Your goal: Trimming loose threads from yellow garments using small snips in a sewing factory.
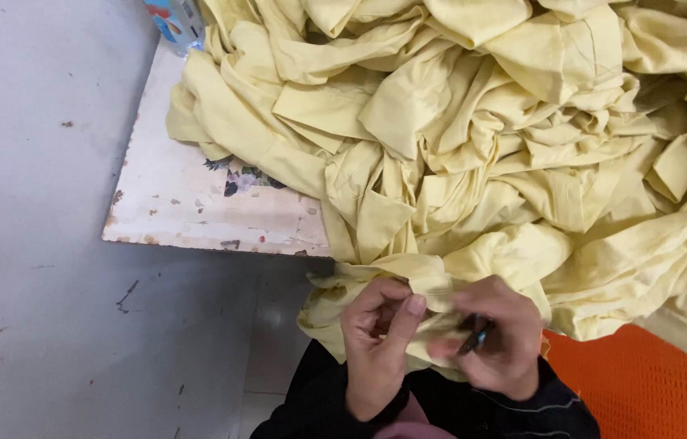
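Here, two hands — left hand (376,337) pinching one yellow garment (408,272), right hand (498,337) gripping one dark tool (473,335) (small).

Both hands, left (376,345) & right (499,340), were bare: no gloves, rings or watch seen. Black long sleeves (538,402) reached the wrists, w/ thin pale stitch lines on the right one. A bit of pinkish cloth (412,419) showed betw. the forearms.

Pale yellow garments (473,138) cover a white table (173,203) with a dark floral print at its front edge; orange crate (644,382); grey floor (34,244).
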